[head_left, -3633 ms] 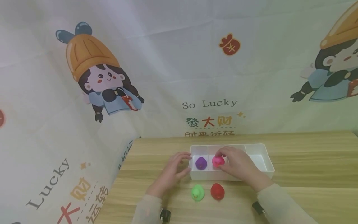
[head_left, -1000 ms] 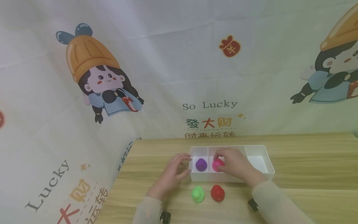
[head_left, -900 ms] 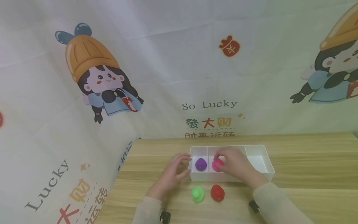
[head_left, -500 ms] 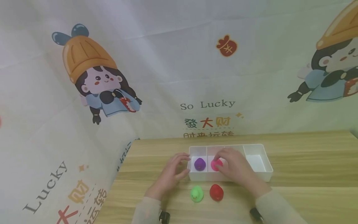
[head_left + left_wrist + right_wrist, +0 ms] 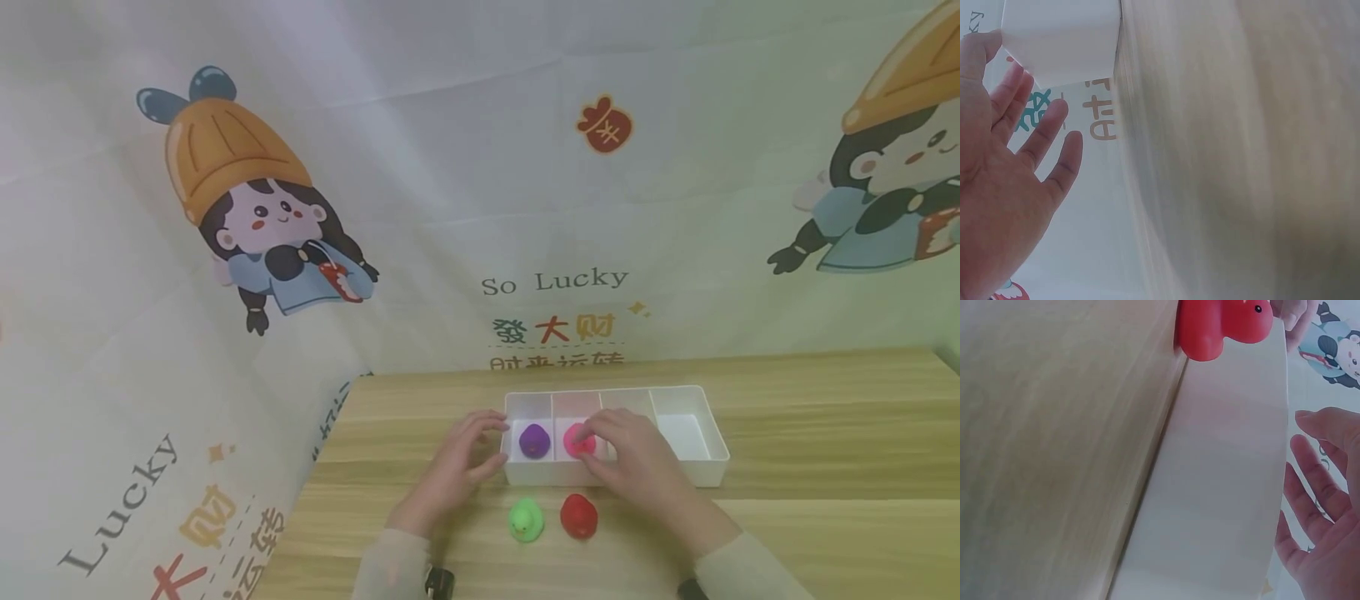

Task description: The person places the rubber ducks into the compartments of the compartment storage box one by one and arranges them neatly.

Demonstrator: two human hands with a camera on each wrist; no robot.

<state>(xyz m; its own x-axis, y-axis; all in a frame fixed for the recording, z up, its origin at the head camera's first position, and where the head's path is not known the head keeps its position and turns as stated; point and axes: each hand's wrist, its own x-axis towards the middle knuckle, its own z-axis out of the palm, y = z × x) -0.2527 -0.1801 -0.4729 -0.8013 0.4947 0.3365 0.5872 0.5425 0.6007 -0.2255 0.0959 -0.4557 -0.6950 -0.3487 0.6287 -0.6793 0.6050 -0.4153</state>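
Observation:
A white box [image 5: 525,474] with several compartments stands on the table. My left hand [image 5: 462,454] is at its left end, thumb and fingers spread, fingertips touching the end wall; the left wrist view shows the loose fingers beside the box [image 5: 1063,47]. In the leftmost compartment sits a purple toy duck [image 5: 534,442], and in the second a pink toy duck [image 5: 576,437]. My right hand [image 5: 633,454] hovers over the box beside the pink duck, thumb and fingers parted and partly covering it. The right wrist view shows this hand [image 5: 1329,506] with nothing between its fingers.
In front of the box, a green toy duck [image 5: 526,521] and a red toy duck [image 5: 579,517] stand on the wooden table [image 5: 825,433]. A printed cloth [image 5: 450,167] hangs behind the table and at its left.
My right hand was holding the pink duck in the second compartment; its thumb and fingers have parted and it has drawn back slightly toward me. The left hand stays at the box end.

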